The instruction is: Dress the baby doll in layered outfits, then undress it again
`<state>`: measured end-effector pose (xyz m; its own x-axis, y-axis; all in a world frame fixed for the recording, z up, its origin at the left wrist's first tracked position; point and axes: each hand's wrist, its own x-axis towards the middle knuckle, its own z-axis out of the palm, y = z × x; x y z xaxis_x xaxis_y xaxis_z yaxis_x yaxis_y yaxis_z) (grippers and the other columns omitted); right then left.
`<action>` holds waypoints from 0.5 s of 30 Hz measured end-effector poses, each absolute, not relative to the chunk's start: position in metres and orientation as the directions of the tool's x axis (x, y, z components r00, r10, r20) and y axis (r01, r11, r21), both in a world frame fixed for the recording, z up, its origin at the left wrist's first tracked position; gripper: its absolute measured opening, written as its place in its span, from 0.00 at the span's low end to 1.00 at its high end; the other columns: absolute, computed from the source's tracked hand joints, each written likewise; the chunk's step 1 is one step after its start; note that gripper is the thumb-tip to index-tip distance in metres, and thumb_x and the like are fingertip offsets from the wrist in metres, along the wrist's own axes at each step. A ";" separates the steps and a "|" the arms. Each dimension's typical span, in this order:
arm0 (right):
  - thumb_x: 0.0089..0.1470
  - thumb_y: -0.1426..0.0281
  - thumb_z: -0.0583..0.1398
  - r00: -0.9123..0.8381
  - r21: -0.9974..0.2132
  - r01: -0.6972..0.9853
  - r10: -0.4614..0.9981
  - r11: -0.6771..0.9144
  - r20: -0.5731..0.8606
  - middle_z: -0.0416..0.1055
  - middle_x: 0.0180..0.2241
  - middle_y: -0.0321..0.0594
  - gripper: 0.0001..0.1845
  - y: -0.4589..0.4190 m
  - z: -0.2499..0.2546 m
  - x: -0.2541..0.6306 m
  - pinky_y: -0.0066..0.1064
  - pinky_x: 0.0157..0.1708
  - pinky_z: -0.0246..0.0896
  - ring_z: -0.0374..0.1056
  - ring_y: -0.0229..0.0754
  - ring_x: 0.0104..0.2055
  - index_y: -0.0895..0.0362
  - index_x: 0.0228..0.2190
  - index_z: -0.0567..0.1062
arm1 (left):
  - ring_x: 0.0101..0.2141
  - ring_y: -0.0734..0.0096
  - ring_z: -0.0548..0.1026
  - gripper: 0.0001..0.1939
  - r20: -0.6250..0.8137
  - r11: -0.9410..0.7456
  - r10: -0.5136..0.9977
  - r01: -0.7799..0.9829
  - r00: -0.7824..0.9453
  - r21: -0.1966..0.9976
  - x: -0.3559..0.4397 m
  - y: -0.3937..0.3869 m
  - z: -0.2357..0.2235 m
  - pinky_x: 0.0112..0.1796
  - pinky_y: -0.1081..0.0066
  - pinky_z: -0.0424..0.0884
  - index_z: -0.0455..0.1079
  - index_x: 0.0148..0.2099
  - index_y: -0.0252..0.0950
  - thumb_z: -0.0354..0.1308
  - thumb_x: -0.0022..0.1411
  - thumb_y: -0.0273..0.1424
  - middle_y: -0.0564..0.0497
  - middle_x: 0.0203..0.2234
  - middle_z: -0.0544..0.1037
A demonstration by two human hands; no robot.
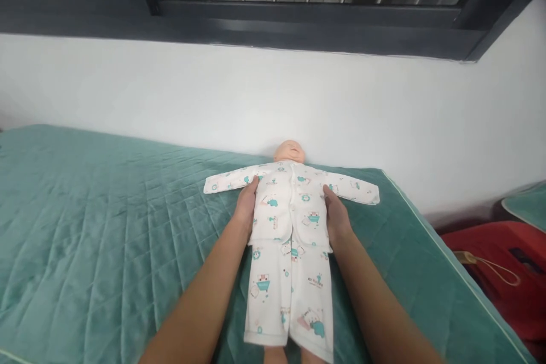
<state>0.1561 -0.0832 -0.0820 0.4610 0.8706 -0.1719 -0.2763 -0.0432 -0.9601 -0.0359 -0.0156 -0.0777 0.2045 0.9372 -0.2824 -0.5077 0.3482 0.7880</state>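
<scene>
A baby doll (290, 151) lies on its back on a green quilted cover (128, 227), its head near the wall. It wears a white long-sleeved top (279, 205) with teal and pink prints, both sleeves spread out sideways. Matching white pants (267, 301) cover its legs, and bare lower legs show at the bottom edge of the view. My left hand (246, 203) holds the torso's left side, below the sleeve. On the opposite side, my right hand (336, 215) grips the torso in the same way. Both thumbs point up along the top; the other fingers are mostly hidden.
A white wall (213, 91) rises behind the cover, with a dark-framed window (273, 25) and bars above. At the right, beyond the cover's piped edge, stands a red object (490, 273) with a beige cord (497, 264). Part of another green pad (529, 205) shows there.
</scene>
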 end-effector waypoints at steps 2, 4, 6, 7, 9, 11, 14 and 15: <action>0.59 0.50 0.52 0.445 -0.968 -0.246 0.880 -0.056 -0.164 0.77 0.45 0.48 0.30 -0.082 -0.085 0.157 0.45 0.46 0.71 0.72 0.53 0.50 0.57 0.52 0.72 | 0.39 0.55 0.80 0.26 -0.325 0.392 0.920 -0.497 0.220 0.774 -0.035 -0.017 -0.076 0.43 0.59 0.77 0.74 0.49 0.30 0.62 0.57 0.46 0.40 0.39 0.81; 0.58 0.49 0.52 0.436 -0.969 -0.240 0.885 -0.063 -0.166 0.78 0.44 0.48 0.30 -0.083 -0.088 0.157 0.45 0.45 0.72 0.72 0.53 0.49 0.57 0.51 0.73 | 0.41 0.56 0.80 0.25 -0.339 0.400 0.917 -0.488 0.213 0.776 -0.037 -0.023 -0.073 0.45 0.60 0.76 0.74 0.50 0.31 0.63 0.57 0.45 0.41 0.40 0.82; 0.57 0.52 0.55 0.443 -0.959 -0.277 0.877 -0.065 -0.188 0.78 0.43 0.47 0.27 -0.087 -0.090 0.155 0.44 0.43 0.72 0.73 0.52 0.47 0.57 0.50 0.73 | 0.42 0.57 0.80 0.24 -0.328 0.383 0.924 -0.466 0.198 0.798 -0.041 -0.034 -0.071 0.48 0.61 0.74 0.75 0.50 0.32 0.63 0.58 0.44 0.42 0.41 0.82; 0.57 0.54 0.57 0.453 -0.950 -0.307 0.868 -0.062 -0.203 0.78 0.42 0.46 0.26 -0.091 -0.090 0.154 0.43 0.42 0.73 0.74 0.51 0.46 0.57 0.50 0.73 | 0.43 0.58 0.79 0.24 -0.319 0.374 0.927 -0.451 0.196 0.810 -0.045 -0.041 -0.071 0.48 0.62 0.74 0.75 0.49 0.32 0.63 0.58 0.44 0.42 0.41 0.82; 0.54 0.57 0.60 0.466 -0.926 -0.373 0.851 -0.061 -0.244 0.78 0.42 0.43 0.23 -0.101 -0.088 0.150 0.41 0.41 0.74 0.74 0.50 0.45 0.56 0.49 0.73 | 0.43 0.57 0.79 0.24 -0.306 0.367 0.929 -0.417 0.207 0.832 -0.052 -0.058 -0.070 0.48 0.61 0.73 0.75 0.49 0.32 0.62 0.58 0.45 0.42 0.41 0.82; 0.52 0.58 0.62 0.440 -0.902 -0.428 0.857 -0.064 -0.270 0.78 0.43 0.41 0.22 -0.117 -0.085 0.144 0.39 0.41 0.74 0.74 0.49 0.46 0.56 0.47 0.74 | 0.42 0.55 0.79 0.24 -0.295 0.369 0.926 -0.392 0.237 0.843 -0.059 -0.078 -0.069 0.48 0.59 0.73 0.76 0.49 0.33 0.61 0.59 0.47 0.41 0.41 0.82; 0.52 0.55 0.62 0.387 -0.913 -0.402 0.892 -0.065 -0.233 0.78 0.43 0.43 0.22 -0.146 -0.081 0.136 0.40 0.43 0.73 0.73 0.50 0.47 0.57 0.43 0.77 | 0.42 0.54 0.79 0.25 -0.267 0.381 0.909 -0.378 0.320 0.844 -0.070 -0.108 -0.067 0.47 0.57 0.72 0.75 0.50 0.33 0.60 0.59 0.48 0.41 0.42 0.81; 0.53 0.54 0.61 0.387 -0.935 -0.350 0.901 -0.054 -0.197 0.79 0.43 0.44 0.23 -0.156 -0.080 0.134 0.41 0.44 0.73 0.74 0.51 0.47 0.58 0.43 0.77 | 0.43 0.54 0.79 0.25 -0.251 0.377 0.906 -0.378 0.341 0.846 -0.073 -0.117 -0.067 0.48 0.57 0.72 0.75 0.50 0.33 0.60 0.60 0.47 0.41 0.42 0.81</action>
